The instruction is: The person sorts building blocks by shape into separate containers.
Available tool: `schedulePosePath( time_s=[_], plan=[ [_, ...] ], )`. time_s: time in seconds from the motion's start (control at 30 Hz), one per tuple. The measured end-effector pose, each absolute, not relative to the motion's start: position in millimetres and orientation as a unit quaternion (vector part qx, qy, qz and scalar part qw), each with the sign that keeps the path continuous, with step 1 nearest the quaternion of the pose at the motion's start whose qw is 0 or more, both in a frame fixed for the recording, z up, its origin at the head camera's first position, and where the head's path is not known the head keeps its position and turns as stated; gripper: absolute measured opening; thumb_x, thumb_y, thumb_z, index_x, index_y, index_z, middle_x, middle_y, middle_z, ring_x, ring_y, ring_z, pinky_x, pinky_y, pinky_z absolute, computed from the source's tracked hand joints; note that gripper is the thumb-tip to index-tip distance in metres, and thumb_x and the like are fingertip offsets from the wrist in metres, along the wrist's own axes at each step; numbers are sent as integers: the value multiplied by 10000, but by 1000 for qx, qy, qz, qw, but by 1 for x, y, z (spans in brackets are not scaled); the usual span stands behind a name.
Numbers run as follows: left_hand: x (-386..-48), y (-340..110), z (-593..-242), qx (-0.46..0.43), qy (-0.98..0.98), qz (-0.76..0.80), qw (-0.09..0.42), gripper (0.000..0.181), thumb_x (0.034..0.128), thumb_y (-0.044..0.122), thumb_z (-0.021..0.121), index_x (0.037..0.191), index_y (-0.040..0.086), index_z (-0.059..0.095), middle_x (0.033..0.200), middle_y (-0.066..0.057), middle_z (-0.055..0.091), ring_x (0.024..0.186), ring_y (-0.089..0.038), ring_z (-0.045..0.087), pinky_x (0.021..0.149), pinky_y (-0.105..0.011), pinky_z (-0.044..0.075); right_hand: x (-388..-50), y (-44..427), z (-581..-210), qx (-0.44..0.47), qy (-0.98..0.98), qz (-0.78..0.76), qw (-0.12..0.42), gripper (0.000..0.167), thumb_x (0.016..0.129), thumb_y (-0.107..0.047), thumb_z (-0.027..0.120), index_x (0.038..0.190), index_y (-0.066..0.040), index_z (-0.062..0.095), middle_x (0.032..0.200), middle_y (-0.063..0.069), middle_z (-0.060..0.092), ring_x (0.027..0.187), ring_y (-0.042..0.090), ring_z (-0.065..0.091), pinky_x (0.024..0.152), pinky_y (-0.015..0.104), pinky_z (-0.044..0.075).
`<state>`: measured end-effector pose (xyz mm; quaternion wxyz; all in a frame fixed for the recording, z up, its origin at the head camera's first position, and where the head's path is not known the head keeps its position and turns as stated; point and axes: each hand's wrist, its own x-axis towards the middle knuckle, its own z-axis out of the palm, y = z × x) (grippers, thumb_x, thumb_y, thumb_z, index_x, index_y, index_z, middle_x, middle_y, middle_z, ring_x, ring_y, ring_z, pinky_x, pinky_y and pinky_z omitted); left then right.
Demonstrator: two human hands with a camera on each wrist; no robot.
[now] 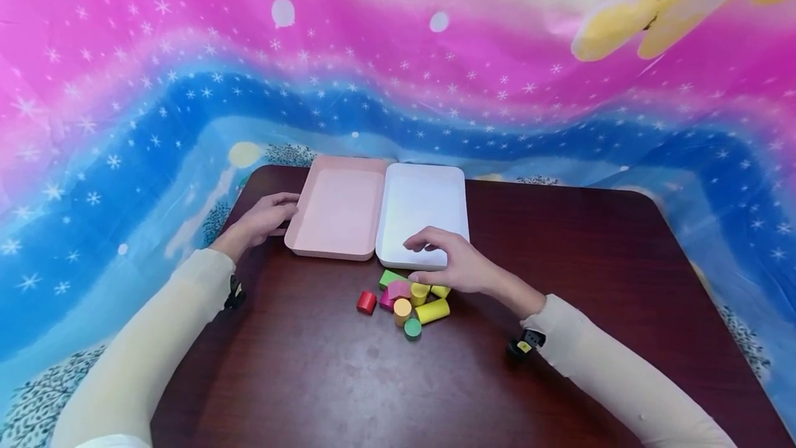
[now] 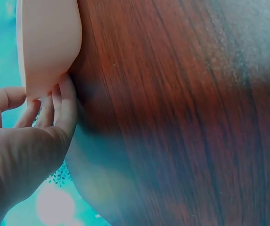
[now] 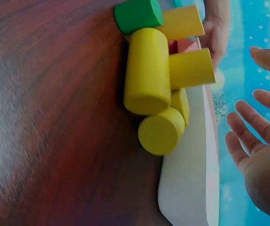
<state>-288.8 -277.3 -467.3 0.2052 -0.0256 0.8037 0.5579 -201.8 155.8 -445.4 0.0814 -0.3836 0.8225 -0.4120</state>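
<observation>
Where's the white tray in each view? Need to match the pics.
Head: white tray near the centre, just right of the pink tray.
Left wrist: not in it; the tray at upper left is the pink one.
Right wrist: right of centre, its pale wall running from behind the yellow cylinders down to the bottom edge.
Shared landmark: dark wood table, in all three.

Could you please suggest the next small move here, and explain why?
I would probably bring the right hand down to pinch the long yellow cylinder: that hand is close to the block pile, open and holding nothing, the cylinder's upper side is uncovered, and the left hand is at the pink tray.
</observation>
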Motion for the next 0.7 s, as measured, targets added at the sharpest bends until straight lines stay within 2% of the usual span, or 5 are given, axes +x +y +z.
schedulePosePath(
  time_s=[0.2, 0.43, 0.53, 0.7],
  plan=[
    [-289, -278, -468, -29, 804, 558, 205, 586, 1132, 207, 480, 1678, 97, 299, 1598, -232, 448, 1470, -396, 453, 1135, -610, 443, -196, 150, -450, -398, 812, -418, 89, 527, 912, -278, 850, 1358, -69, 662, 1299, 75, 681, 1201, 239, 628, 1056, 510, 524],
    [-287, -278, -469, -30, 804, 557, 207, 579, 1134, 223, 481, 1674, 103, 312, 1601, -228, 440, 1470, -396, 451, 1141, -603, 440, -185, 147, -451, -407, 800, -430, 100, 439, 907, -233, 850, 1298, -115, 689, 1251, 101, 689, 1178, 268, 644, 1044, 495, 545],
    [-287, -279, -470, -27, 806, 554, 205, 581, 1137, 239, 484, 1676, 109, 310, 1600, -221, 442, 1464, -391, 460, 1142, -597, 441, -180, 145, -449, -409, 791, -441, 109, 435, 904, -241, 864, 1281, -103, 696, 1231, 109, 688, 1145, 294, 652, 1009, 515, 562],
    [-288, -280, -470, -26, 809, 551, 204, 578, 1138, 250, 491, 1672, 113, 319, 1591, -209, 450, 1451, -391, 473, 1142, -600, 440, -173, 142, -447, -414, 793, -432, 115, 445, 897, -291, 873, 1259, -90, 710, 1196, 46, 691, 1094, 271, 643, 940, 484, 581]
  ],
)
